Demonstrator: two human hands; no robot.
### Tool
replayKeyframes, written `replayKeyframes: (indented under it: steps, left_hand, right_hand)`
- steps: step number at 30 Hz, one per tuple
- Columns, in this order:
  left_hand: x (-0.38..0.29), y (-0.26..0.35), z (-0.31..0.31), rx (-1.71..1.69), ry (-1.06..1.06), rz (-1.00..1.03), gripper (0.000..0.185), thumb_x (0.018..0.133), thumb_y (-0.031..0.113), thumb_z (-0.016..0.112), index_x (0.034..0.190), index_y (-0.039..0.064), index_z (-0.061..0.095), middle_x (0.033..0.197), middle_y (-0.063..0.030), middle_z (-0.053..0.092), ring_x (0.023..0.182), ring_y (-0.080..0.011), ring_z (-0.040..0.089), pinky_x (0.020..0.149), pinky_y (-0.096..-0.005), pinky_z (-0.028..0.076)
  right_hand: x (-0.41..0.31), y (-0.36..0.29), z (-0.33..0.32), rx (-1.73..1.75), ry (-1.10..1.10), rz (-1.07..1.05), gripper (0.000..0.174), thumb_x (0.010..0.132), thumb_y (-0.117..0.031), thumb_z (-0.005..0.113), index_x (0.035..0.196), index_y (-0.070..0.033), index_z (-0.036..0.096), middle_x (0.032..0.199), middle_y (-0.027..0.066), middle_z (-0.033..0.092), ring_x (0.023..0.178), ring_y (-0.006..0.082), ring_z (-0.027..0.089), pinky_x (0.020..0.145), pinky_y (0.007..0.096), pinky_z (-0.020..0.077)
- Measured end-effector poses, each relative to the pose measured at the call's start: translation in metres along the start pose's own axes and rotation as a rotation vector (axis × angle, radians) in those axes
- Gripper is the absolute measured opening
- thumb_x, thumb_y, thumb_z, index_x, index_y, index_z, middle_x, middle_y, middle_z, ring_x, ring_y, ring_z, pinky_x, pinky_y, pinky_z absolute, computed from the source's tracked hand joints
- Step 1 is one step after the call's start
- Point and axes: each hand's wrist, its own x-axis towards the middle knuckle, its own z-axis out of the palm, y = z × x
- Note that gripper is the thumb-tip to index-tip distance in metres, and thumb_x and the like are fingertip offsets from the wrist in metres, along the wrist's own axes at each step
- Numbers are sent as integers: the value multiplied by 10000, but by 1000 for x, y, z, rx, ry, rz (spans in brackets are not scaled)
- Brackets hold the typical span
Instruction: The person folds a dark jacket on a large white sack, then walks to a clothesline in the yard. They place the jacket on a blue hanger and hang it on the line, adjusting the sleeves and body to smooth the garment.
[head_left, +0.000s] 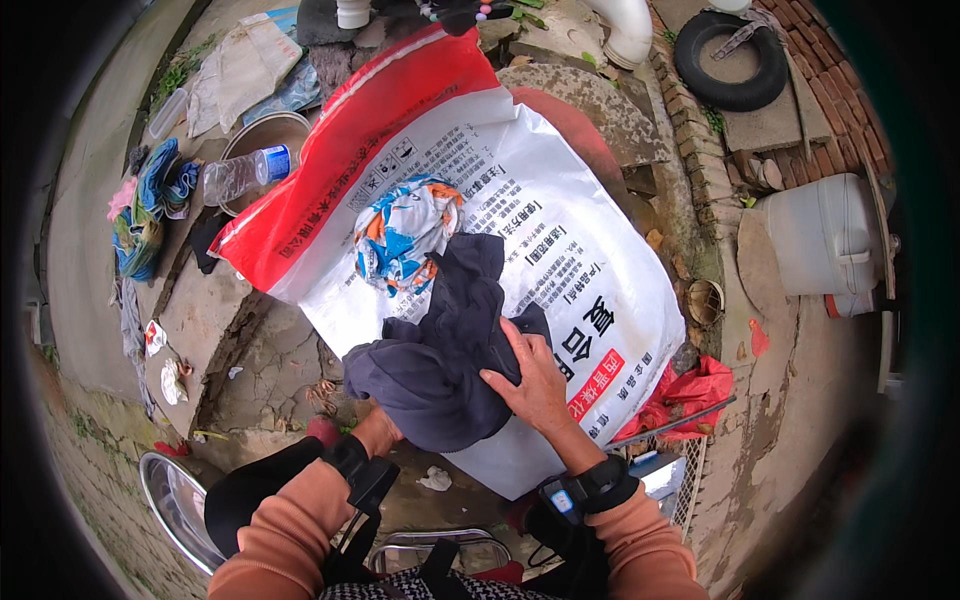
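Observation:
A bundle of dark grey-blue cloth (450, 360) lies across the near part of a white and red woven plastic sack (600, 217), which bears printed writing. My right hand (532, 375) rests on the right side of the bundle, thumb and forefinger spread over a fold; whether it pinches the cloth cannot be told. At the bundle's lower left, my left hand (382, 427) reaches under the cloth, its fingers hidden. Just beyond the dark cloth, touching it, a crumpled white, blue and orange patterned cloth (409, 232) sits on the sack.
A metal basin (262, 135) with a clear plastic bottle (244, 176) stands at the upper left, near bundled colourful cloths (150, 210). Another basin (176, 510) is at the lower left. Right are a tyre (731, 94), a white plastic bucket (821, 236) and a red plastic bag (694, 394).

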Motion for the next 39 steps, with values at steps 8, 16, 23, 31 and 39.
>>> replayKeyframes:
  steps: [8, 16, 23, 31, 39]
  left_hand:
    - [11, 12, 8, 53, 73, -54, 400, 927, 304, 417, 1229, 49, 473, 1202, -114, 536, 1049, -251, 548, 924, -393, 429]
    - [31, 18, -7, 36, 222, -69, 459, 922, 372, 399, 1250, 56, 455, 1240, -111, 508, 1121, -269, 491, 962, -392, 386]
    - [32, 34, -3, 193, 270, -40, 466, 918, 389, 407, 1278, 94, 437, 1230, -103, 518, 1113, -266, 501, 940, -385, 405]
    - [22, 35, 42, 237, 346, 59, 444, 931, 350, 403, 1284, 81, 409, 1240, -83, 499, 1123, -249, 470, 948, -369, 380]
    - [37, 24, 8, 261, 167, 153, 427, 931, 323, 414, 1273, 67, 418, 1219, -95, 511, 1092, -250, 495, 932, -372, 400]
  right_hand:
    - [6, 8, 62, -68, 140, 16, 374, 789, -260, 617, 1151, -234, 527, 998, 96, 471, 902, 299, 532, 682, 387, 469]
    - [53, 22, 62, -147, 102, 158, 294, 814, -250, 573, 1089, -179, 497, 922, 124, 503, 801, 354, 566, 645, 443, 462]
    - [95, 47, 61, -262, -6, 206, 318, 808, -226, 548, 1102, -142, 461, 918, 171, 518, 790, 376, 581, 669, 476, 467]
    - [135, 85, 56, -214, -61, 187, 298, 818, -246, 540, 1089, -156, 456, 927, 171, 581, 848, 382, 578, 716, 467, 457]
    - [212, 64, -1, 422, -169, 408, 803, 707, -357, 696, 1353, -106, 291, 1280, 201, 390, 1142, 282, 422, 951, 342, 347]
